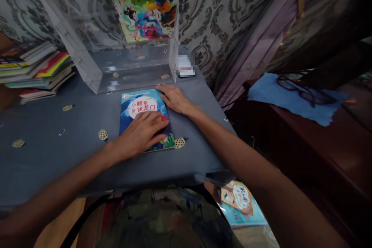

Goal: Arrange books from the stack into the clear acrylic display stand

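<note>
Both arms are bare and stretched out forward. The left forearm (72,178) comes in from the bottom-left corner and angles up to the right, wrist pretty much straight. The left hand (142,131) is laid flat, palm down, fingers loosely together and pointing right-ish, not curled round anything, just pressing down. The right forearm (232,151) comes in from the bottom right and angles up to the left, so the two arms make a kind of V. The right hand (174,99) sits a bit further out than the left one, palm down too, fingers stretched toward the left. The hands are just beside each other, and look apart as far as I can tell.
</note>
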`<control>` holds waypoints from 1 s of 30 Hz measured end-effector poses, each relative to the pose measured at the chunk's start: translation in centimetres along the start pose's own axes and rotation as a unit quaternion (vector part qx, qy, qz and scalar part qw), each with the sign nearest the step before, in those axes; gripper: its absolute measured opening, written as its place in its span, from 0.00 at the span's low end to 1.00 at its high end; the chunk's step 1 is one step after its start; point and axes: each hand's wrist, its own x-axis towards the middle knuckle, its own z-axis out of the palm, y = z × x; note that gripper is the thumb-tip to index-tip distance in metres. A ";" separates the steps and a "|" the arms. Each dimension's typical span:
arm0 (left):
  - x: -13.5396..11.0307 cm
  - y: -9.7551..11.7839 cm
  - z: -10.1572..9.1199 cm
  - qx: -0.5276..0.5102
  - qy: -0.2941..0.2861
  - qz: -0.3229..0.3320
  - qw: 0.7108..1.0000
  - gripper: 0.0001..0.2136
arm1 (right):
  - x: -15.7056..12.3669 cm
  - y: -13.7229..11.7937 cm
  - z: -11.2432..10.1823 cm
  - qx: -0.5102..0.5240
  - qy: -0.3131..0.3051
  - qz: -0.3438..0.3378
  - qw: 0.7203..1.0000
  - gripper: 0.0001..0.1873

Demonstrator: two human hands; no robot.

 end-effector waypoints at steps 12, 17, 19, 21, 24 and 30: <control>-4.5 4.1 1.8 0.051 0.045 0.059 0.996 0.23 | 0.2 0.4 0.5 -0.014 0.008 -0.010 1.000 0.24; -4.2 4.2 1.9 0.002 0.101 0.071 0.992 0.19 | 0.2 0.4 0.4 -0.016 0.014 -0.017 1.000 0.23; -4.0 4.3 1.8 0.001 0.105 0.074 0.992 0.18 | 0.1 0.3 0.4 -0.018 0.013 -0.020 1.000 0.24; -3.9 4.4 1.7 0.009 0.098 0.081 0.992 0.18 | 0.1 0.3 0.4 -0.018 0.015 -0.020 1.000 0.24; -3.9 4.5 1.6 0.011 0.086 0.080 0.993 0.16 | 0.1 0.3 0.4 -0.014 0.019 -0.019 1.000 0.23; -4.1 4.4 1.7 0.001 0.119 0.076 0.990 0.13 | 0.2 0.0 0.3 -0.022 0.014 -0.024 0.999 0.23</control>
